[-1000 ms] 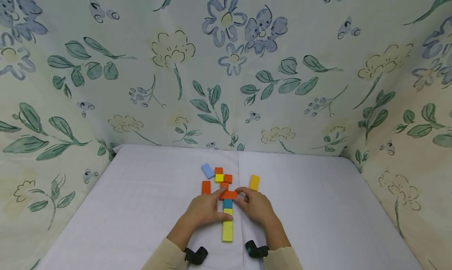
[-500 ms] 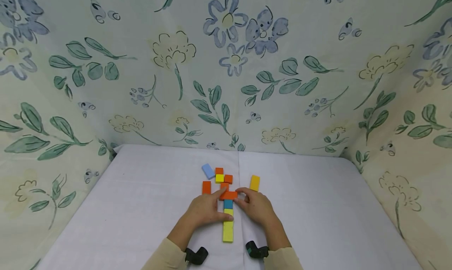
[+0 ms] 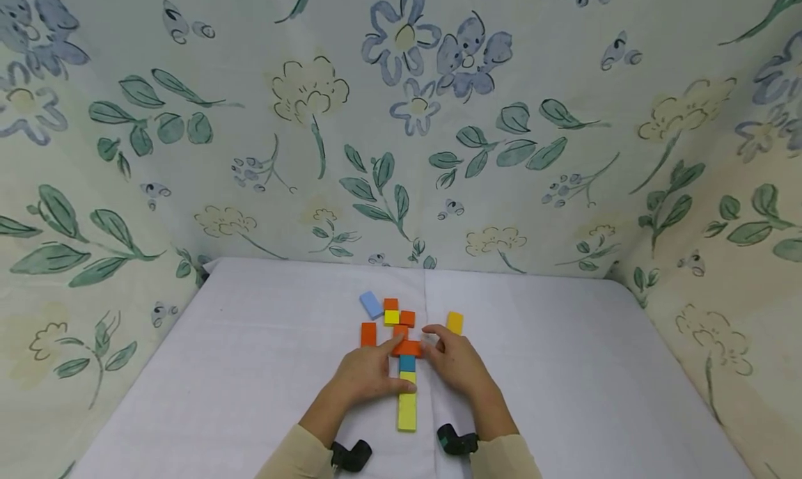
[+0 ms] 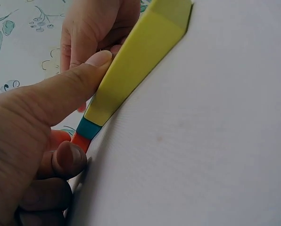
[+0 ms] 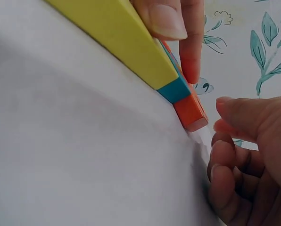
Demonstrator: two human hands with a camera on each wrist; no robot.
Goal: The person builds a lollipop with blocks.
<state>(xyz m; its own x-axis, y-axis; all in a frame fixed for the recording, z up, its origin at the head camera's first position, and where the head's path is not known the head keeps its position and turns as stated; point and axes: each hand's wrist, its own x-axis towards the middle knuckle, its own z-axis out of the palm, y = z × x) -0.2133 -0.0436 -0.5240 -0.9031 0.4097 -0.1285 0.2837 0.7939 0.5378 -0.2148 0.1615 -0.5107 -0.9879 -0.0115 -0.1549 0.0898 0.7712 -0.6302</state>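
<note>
A row of blocks runs away from the person: a long yellow block [image 3: 406,415], a teal block [image 3: 407,363] and a crosswise orange block [image 3: 410,349]. My left hand [image 3: 366,376] lies on the left side, its thumb touching the yellow part and its index finger reaching the orange blocks. In the left wrist view, that thumb sits against the yellow block [image 4: 136,61], with other fingers bent beside the orange block [image 4: 80,141]. My right hand [image 3: 460,367] is just right of the crosswise block. The right wrist view shows a gap between its loosely curled fingers and the orange block's end [image 5: 196,125].
Beyond the row lie small orange [image 3: 391,304] and yellow [image 3: 391,317] blocks, with a light blue block [image 3: 371,305] beside them. A red-orange block [image 3: 368,334] is at left, an amber block [image 3: 455,322] at right. Floral cloth [image 3: 401,207] walls the white table [image 3: 276,326].
My right hand has drawn slightly away from the end of the crosswise orange block, its index finger lifting off. The left hand stays in place, and the blocks look unmoved.
</note>
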